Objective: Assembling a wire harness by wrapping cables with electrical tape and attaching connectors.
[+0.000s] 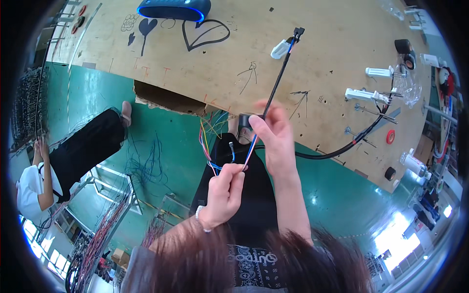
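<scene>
My left hand is closed in a pinch on a few thin wires, blue and pinkish-white among them. They run up from its fingertips to my right hand. There the thumb presses by a roll of black tape beside the cable, with the other fingers curled behind and blurred. Beyond that hand a black-wrapped cable slants up over the board to a small black connector. Loose yellow, red and white wires hang left of my hands, near a blue wire with a small end piece.
The wooden board has a broken gap at its near edge. White clips, tape rolls and a thick black cable lie on the right. A blue-lit speaker sits at the back. Another person is at left.
</scene>
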Available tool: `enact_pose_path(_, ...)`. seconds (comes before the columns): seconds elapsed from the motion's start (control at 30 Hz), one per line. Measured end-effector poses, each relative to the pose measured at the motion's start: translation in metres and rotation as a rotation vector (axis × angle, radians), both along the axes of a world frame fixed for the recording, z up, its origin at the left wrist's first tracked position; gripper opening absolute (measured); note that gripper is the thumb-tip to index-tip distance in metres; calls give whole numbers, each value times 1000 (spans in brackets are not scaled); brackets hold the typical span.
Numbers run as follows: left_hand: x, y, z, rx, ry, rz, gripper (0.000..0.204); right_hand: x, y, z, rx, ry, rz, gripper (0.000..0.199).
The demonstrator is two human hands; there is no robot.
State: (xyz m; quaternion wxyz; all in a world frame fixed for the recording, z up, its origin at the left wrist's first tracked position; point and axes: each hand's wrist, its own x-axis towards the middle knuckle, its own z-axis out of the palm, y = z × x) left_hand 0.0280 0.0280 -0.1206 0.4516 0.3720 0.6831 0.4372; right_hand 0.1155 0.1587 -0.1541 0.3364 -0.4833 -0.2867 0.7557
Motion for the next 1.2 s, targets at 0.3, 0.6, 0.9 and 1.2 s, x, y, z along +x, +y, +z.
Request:
enact_pose_path(0.3,-2,-6,-13,98,306,-127,20,23,-28,34,730,-412,120,19)
enact_pose_path(0.6,4,-1,-4,87,83,-41,14,5,-13,1,24,101,56,28)
enact_pose_path(0.9,2,-11,-13,148,412,-191,16,14,-20,62,933,-640,516,28)
enact_pose_path(1.2,1,-9,-5,63,113,-87,15,2,-39,-9,-38,305,-37,31)
